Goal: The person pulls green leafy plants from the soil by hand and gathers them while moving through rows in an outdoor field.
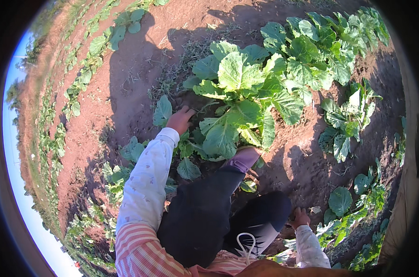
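Observation:
My left hand (180, 120) reaches down to the soil at the left side of a large leafy green plant (241, 76). Its fingers are curled together low among the leaves, and whatever they grip is hidden. A single blue-green leaf (162, 111) stands just left of that hand. Low on the right, beside my bent knee, my right hand (300, 218) is down near the ground, its fingers in shadow and too small to read. A small pale scrap (315, 209) lies close to it.
My shoe (245, 158) is planted against the base of the big plant. More leafy plants (306, 46) grow at the upper right, with a smaller one (348, 117) below them. Another crop row (87, 69) runs along the left, and dry weeds (184, 60) lie on the reddish soil.

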A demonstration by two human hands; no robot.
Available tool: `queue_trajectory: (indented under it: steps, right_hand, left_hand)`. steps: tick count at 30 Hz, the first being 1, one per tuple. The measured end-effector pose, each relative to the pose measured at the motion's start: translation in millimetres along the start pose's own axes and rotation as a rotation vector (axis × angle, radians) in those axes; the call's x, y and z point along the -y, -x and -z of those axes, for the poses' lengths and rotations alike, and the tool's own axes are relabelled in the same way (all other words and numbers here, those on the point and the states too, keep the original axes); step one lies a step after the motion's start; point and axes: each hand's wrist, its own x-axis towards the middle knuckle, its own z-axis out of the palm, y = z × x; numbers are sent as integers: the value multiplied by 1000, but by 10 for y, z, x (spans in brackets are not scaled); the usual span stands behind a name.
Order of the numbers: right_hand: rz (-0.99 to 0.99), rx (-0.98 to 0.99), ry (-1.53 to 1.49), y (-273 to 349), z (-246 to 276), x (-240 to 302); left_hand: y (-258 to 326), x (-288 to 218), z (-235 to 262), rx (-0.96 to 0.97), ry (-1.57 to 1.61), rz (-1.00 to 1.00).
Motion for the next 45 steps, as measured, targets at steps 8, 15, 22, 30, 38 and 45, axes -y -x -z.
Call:
queue_trajectory:
  steps: [8, 15, 22, 30, 38, 45]
  right_hand:
    - [19, -9, 22, -1, 21, 8]
    - [22, 6, 36, -17, 8, -10]
    - [13, 9, 28, 6, 57, 27]
    - [24, 21, 40, -6, 53, 24]
    - [8, 32, 23, 1, 77, 36]
    - [-7, 51, 40, -12, 73, 36]
  left_hand:
    - [-59, 129, -296, -114, -94, -23]
    - [-134, 136, -145, -252, 320, 209]
    - [-195, -150, -226, -259, -47, 92]
    - [-249, -74, -412, -291, -171, 103]
    - [-257, 1, -300, -292, 423, 130]
    - [-310, -325, -273, -232, 101, 41]
